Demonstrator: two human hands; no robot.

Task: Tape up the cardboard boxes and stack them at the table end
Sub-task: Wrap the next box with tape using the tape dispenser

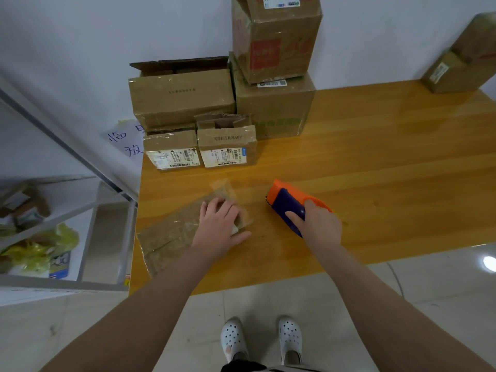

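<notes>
A flat cardboard box covered in clear tape lies at the near left corner of the wooden table. My left hand presses on its right end with fingers spread, and a strip of clear tape sticks up beyond the fingers. My right hand grips an orange and blue tape dispenser just right of the box, resting on the table.
Several cardboard boxes stand stacked against the wall at the table's far left, two small ones in front. Another box leans at the far right. A metal shelf with bags stands left of the table.
</notes>
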